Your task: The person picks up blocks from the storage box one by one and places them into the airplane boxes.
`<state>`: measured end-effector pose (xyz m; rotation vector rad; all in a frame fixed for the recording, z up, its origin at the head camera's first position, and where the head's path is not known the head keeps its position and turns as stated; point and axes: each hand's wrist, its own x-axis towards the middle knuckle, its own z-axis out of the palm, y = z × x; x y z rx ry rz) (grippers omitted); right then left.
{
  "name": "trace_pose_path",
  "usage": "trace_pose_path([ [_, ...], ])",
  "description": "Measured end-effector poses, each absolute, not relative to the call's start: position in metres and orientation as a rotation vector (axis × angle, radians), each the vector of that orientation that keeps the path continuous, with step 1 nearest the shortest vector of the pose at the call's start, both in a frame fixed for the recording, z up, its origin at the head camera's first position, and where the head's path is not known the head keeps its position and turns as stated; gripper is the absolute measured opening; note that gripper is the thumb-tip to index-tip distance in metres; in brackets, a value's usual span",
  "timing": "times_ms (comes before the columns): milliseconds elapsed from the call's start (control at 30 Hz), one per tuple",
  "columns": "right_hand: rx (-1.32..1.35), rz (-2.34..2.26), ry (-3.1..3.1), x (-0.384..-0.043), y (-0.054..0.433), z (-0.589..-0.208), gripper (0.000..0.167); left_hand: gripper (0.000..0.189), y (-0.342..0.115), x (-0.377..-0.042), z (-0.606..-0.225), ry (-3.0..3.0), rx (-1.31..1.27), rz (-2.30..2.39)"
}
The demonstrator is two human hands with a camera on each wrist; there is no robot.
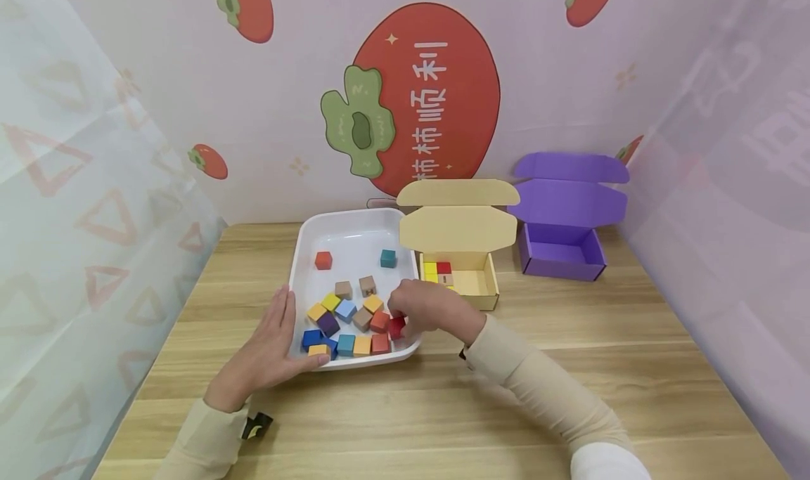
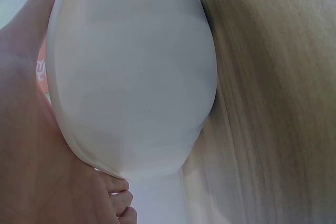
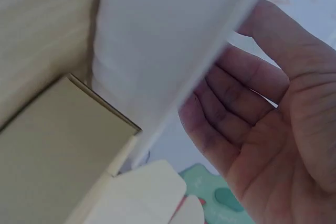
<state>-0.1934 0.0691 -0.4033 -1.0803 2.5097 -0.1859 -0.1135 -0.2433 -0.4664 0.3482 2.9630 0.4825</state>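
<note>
A white tray (image 1: 354, 235) holds several small coloured cubes, most of them gathered toward its near side. My left hand (image 1: 268, 346) rests at the tray's near left corner, fingers straight along the left rim and thumb over the near rim beside a yellow-orange cube (image 1: 319, 351). Over the right rim reaches my right hand (image 1: 427, 306), pinching a red cube (image 1: 396, 327) inside the tray. In the right wrist view, the tray's wall (image 3: 157, 40) hides the fingertips and the cube.
Right of the tray stands an open cream box (image 1: 471, 283) with several yellow, red and wood-coloured cubes at its left. Farther right is an open purple box (image 1: 563, 255). Both lids are raised toward the printed backdrop (image 1: 285, 100). Everything stands on a wooden table (image 1: 538, 410).
</note>
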Motion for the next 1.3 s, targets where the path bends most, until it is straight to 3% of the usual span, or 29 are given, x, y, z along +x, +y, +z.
trace_pose_path([
  [267, -1.188, -0.319, 2.581, -0.207, 0.099, -0.374, 0.02, 0.139, -0.242, -0.113, -0.466, 2.961, 0.345, 0.49],
  [733, -1.051, -0.42, 2.781, -0.241, 0.172, -0.359, 0.006, 0.138, -0.242, -0.113, -0.463, 2.965, 0.341, 0.478],
  [1100, -0.873, -0.207, 2.864, -0.26, 0.186, -0.399, 0.014, 0.138, -0.243, -0.114, -0.464, 2.952, 0.348, 0.491],
  [1300, -0.862, -0.185, 2.926, -0.267, 0.183, -0.426, 0.01, 0.138, -0.243, -0.114, -0.465, 2.945, 0.333, 0.488],
])
